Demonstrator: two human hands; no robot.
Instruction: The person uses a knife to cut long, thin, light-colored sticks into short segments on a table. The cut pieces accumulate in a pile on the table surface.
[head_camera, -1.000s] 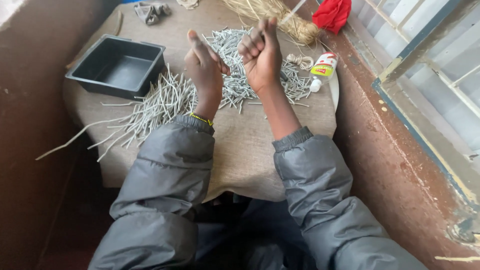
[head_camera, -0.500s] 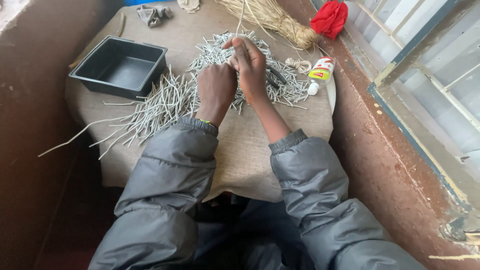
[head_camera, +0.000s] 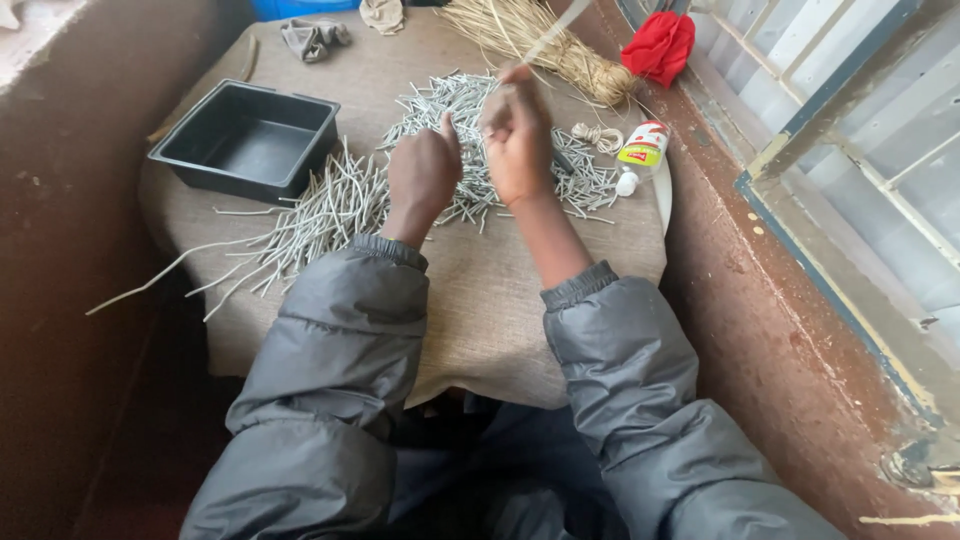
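Above the pile of grey sticks (head_camera: 470, 150) at upper centre, the right hand (head_camera: 517, 150) pinched a pale strip (head_camera: 556, 26) while the left hand (head_camera: 423, 175) was curled closed, contents unclear; a loose pinch might have let the strip slip.

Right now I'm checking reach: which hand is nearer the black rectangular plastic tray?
Left. The left hand hovers over the pale sticks just right of the black rectangular plastic tray; the right hand is farther right, beyond the left one.
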